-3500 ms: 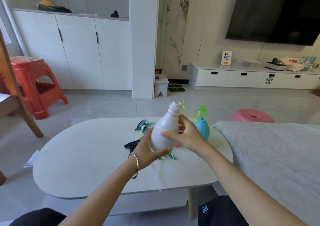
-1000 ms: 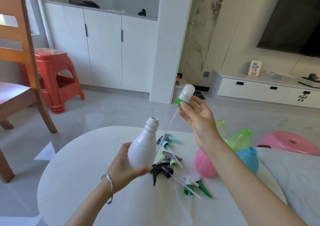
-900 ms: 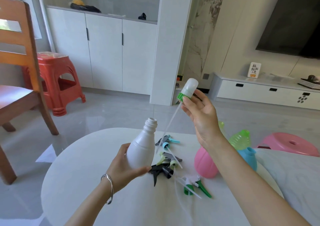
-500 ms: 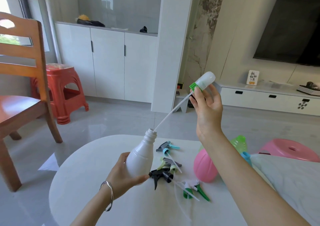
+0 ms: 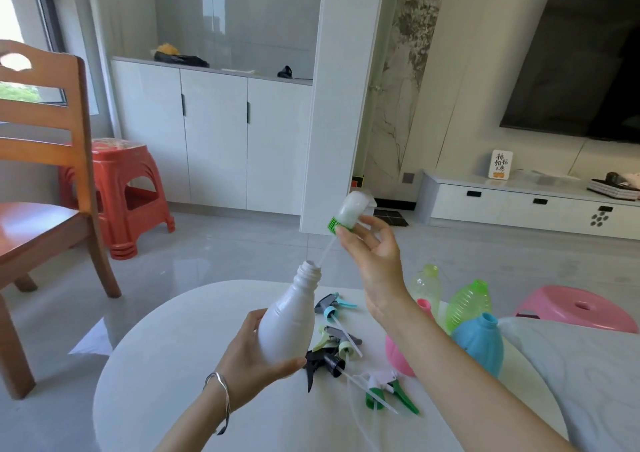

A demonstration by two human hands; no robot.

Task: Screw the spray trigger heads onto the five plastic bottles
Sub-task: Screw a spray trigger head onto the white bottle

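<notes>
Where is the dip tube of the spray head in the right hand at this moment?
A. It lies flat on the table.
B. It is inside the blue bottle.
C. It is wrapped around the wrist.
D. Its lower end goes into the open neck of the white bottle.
D: the thin tube runs down from the spray head in the right hand into the open neck of the white bottle, which the left hand holds.

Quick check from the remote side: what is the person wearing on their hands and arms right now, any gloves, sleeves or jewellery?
Both hands are bare, no gloves. The left hand has a thin silver bangle at the wrist. The right hand shows no rings or wristwear. Both forearms are uncovered, no sleeves in view.
</notes>
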